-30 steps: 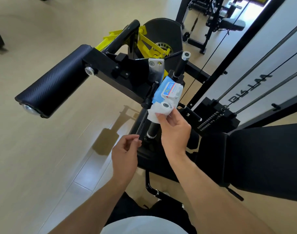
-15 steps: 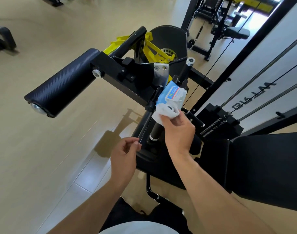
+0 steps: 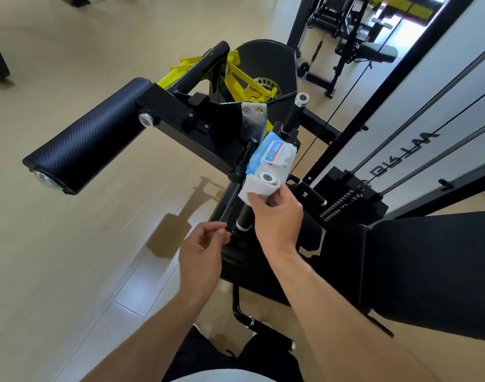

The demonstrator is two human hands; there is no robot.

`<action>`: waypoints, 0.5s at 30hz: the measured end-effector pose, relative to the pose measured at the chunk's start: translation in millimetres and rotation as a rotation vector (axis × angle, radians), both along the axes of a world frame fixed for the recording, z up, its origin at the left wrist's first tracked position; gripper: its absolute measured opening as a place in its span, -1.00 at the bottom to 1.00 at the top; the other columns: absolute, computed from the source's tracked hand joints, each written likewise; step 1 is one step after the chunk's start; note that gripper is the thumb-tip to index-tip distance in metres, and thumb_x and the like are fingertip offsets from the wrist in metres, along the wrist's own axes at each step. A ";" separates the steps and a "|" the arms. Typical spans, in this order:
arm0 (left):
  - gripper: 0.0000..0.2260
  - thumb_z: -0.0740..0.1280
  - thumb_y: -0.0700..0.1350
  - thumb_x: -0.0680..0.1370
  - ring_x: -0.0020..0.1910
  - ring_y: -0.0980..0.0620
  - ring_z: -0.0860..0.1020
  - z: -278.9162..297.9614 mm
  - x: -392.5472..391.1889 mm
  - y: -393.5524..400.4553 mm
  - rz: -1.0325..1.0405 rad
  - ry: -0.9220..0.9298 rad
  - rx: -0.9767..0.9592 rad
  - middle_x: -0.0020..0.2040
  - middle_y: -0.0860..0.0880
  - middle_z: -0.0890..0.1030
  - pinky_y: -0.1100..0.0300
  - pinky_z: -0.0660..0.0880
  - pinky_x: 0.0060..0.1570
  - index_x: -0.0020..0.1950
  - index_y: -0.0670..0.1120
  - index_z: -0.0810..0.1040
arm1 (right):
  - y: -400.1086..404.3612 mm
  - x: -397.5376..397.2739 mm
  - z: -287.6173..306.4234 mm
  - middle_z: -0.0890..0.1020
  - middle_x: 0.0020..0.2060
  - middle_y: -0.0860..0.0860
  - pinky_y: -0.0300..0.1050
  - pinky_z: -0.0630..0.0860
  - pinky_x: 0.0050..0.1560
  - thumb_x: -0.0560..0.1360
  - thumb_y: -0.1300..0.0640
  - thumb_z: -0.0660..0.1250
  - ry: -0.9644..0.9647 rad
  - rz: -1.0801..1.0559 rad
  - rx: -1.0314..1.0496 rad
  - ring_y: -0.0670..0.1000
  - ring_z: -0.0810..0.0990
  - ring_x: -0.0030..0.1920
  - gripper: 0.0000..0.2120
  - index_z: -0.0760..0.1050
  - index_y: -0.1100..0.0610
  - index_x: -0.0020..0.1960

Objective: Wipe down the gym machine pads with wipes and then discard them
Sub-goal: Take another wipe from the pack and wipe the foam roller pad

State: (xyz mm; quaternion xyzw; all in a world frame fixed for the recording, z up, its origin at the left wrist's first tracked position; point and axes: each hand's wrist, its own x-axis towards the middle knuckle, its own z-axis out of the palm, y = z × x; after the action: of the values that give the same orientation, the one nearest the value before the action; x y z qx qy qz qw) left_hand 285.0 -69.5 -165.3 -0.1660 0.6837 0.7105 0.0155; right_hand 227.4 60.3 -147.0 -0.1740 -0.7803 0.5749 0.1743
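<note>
Right hand pinches the white wipe over the handle end at twelve o'clock to clean it, left hand loosely curled, empty.

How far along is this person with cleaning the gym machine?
Early, by the look of it. Done: a white wipe is out of the blue wipes pack perched on the frame. In hand: the right hand holds that wipe wrapped round a handle end; the left hand hangs loosely curled, holding nothing. Left: the roller pad and black seat pad show no sign of wiping that I can see, and the wipe needs binning.
</note>
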 end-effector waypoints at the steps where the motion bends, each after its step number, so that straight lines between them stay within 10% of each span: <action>1: -0.87 0.39 -0.17 0.60 -0.08 0.19 0.68 0.1 -1.3 1.1 -0.009 0.007 -0.005 -0.15 0.08 0.73 0.32 0.48 -0.03 0.00 0.07 0.67 | -0.1 5.2 -8.5 0.73 -0.07 -0.26 -0.38 0.58 -0.04 0.37 -0.03 0.51 -0.034 0.027 0.027 -0.28 0.68 -0.02 -0.70 0.65 -0.05 0.09; 5: -0.86 0.44 -0.18 0.57 -0.09 0.25 0.64 -3.8 -6.6 2.8 -0.075 0.032 -0.046 -0.13 0.17 0.71 0.50 0.45 -0.14 0.00 0.07 0.68 | 1.0 25.3 -40.2 0.69 -0.12 -0.22 -0.42 0.53 -0.15 0.43 0.02 0.57 -0.326 0.181 0.209 -0.26 0.65 -0.05 -0.71 0.62 -0.08 0.12; 15: -0.47 0.51 -0.29 0.46 0.21 0.23 0.59 -14.0 -29.8 20.1 -0.303 0.139 -0.140 0.19 0.20 0.63 0.27 0.50 0.24 0.31 0.14 0.51 | 15.7 -0.5 8.8 0.74 -0.03 -0.21 -0.21 0.66 0.00 0.39 -0.02 0.56 -0.034 0.158 -0.040 -0.20 0.71 0.02 -0.71 0.65 -0.15 0.10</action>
State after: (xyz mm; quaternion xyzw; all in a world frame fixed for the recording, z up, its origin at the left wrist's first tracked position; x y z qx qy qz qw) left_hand 255.3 -49.4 -179.3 -0.0121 0.7480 0.6605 0.0634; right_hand 226.9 76.0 -138.2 -0.1249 -0.7829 0.5991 0.1119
